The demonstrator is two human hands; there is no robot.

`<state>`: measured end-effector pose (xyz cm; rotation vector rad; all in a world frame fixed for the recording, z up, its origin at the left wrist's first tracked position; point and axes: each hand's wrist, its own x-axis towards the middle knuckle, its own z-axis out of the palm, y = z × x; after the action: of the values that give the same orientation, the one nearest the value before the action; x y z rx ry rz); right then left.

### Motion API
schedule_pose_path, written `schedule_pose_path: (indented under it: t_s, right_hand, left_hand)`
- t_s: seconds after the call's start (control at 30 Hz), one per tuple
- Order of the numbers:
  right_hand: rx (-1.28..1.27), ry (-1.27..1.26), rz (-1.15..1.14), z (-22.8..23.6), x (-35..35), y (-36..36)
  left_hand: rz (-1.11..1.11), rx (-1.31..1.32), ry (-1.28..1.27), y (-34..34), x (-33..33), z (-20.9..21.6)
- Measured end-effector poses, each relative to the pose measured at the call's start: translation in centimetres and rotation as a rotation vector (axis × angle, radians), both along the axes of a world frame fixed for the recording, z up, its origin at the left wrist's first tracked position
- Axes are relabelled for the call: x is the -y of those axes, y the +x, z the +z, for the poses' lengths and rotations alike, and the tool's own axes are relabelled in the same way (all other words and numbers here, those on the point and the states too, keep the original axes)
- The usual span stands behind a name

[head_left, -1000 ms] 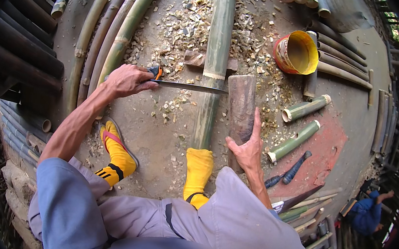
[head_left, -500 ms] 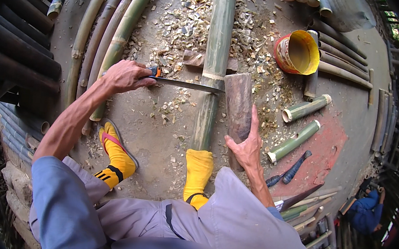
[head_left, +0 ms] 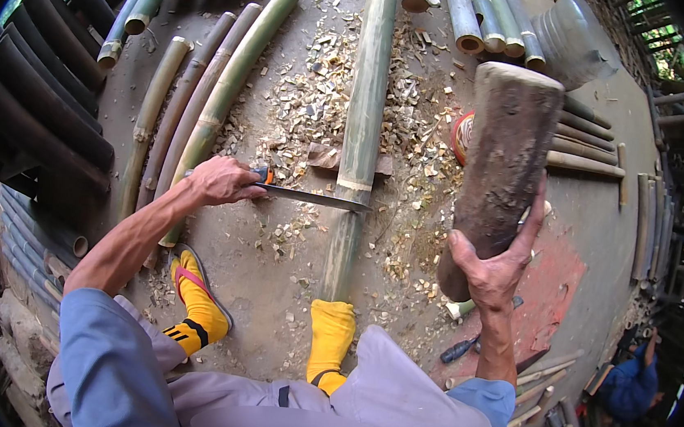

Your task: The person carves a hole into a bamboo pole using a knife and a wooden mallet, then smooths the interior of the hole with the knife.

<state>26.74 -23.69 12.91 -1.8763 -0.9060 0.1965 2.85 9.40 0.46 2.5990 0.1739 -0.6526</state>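
A thick green bamboo pole [head_left: 365,92] runs away from me across a low wooden block [head_left: 325,159], its near end under my yellow-socked foot [head_left: 331,336]. My left hand [head_left: 223,181] is closed round the orange and black handle of a knife [head_left: 310,198]. The straight blade lies across the bamboo, just on the near side of a pale joint ring, its tip by the pole's right edge. In my right hand [head_left: 495,269] a heavy dark wooden billet [head_left: 506,155] is gripped by its lower end and held up, apart from the knife and the pole.
Bamboo chips [head_left: 310,120] litter the ground around the pole. Several bamboo lengths [head_left: 234,96] lie at left. A red and yellow bucket [head_left: 460,136] stands mostly behind the billet. A dark-handled tool [head_left: 459,351] rests near my right forearm. Another person [head_left: 630,381] sits at far right.
The right hand has lifted the wooden billet up and to the right, away from the knife blade. My left hand still holds the knife across the bamboo. The whole view has shifted slightly.
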Motion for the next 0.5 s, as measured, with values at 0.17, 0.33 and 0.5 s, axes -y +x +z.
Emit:
schedule_pose_path:
  t_s: [0.17,0.33,0.5]
  right_hand:
    - [-0.035,-0.051,-0.078,-0.9,1.8,-0.4]
    - [-0.13,-0.134,-0.099,-2.0,2.4,-1.2]
    - [-0.135,-0.154,-0.122,-2.9,3.2,-1.6]
  left_hand:
    - [0.027,0.081,-0.022,0.0,0.1,-0.1]
    - [0.011,0.073,-0.018,0.0,0.2,-0.5]
    - [0.009,0.066,-0.028,0.1,0.4,-0.4]
